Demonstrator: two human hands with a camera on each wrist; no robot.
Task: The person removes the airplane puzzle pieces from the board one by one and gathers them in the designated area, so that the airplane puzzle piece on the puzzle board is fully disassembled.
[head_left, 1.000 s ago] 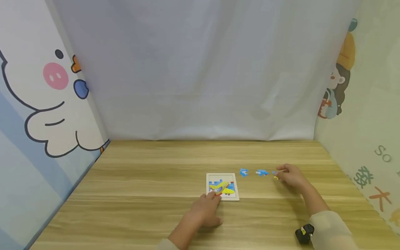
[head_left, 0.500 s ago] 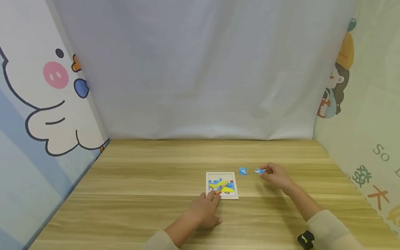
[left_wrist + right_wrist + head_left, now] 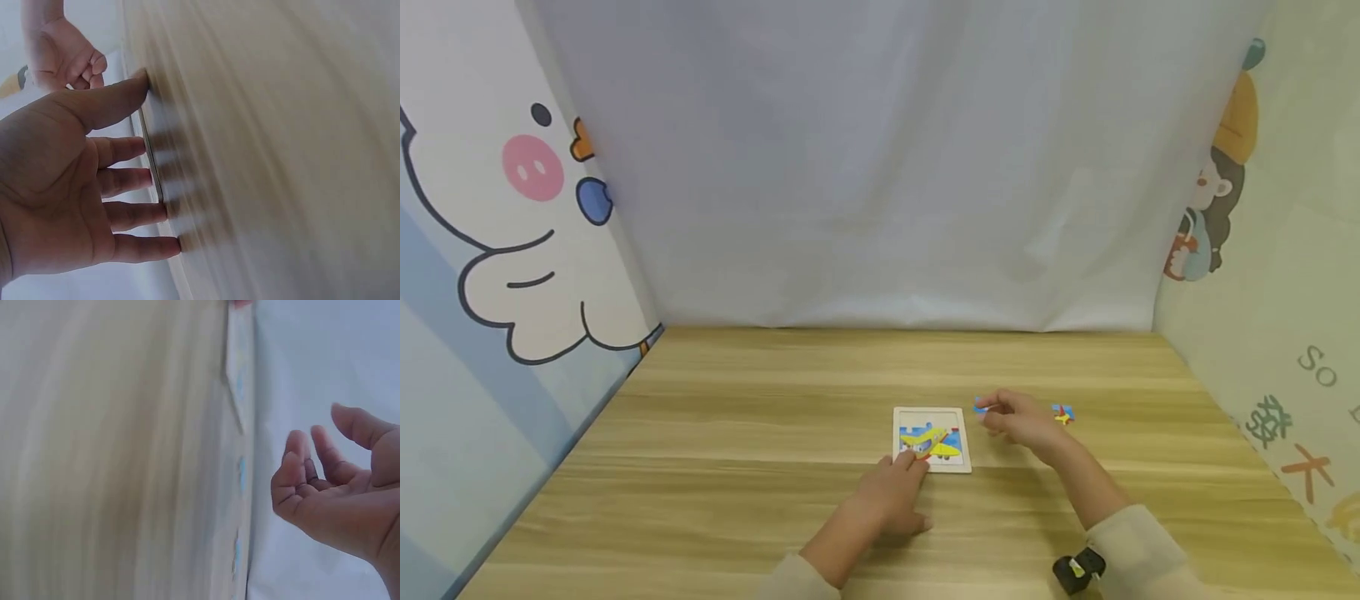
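A square jigsaw tray [image 3: 966, 463] with a pale border lies on the table, partly filled with a yellow aeroplane picture. My left hand [image 3: 887, 500] rests its fingertips on the tray's near left edge; its fingers [image 3: 128, 181] are straight in the left wrist view. To the right of the tray my right hand [image 3: 1026, 427] hovers, thumb and fingers apart with nothing between them in the right wrist view. Just past its fingertips shows a blue puzzle piece [image 3: 978, 406]. Beyond the hand lies another puzzle piece [image 3: 1063, 414], blue with red and yellow. The hand hides the middle piece in the head view.
The wood-grain table [image 3: 737, 450] runs back to a hanging white sheet [image 3: 865, 208]. Printed cartoon walls flank it on both sides. A small black device [image 3: 1078, 571] sits at the right wrist by the sleeve.
My right hand has moved left from the rightmost piece, past the middle one, to the piece nearest the tray. The rightmost piece shows again. The left hand stays at the tray.
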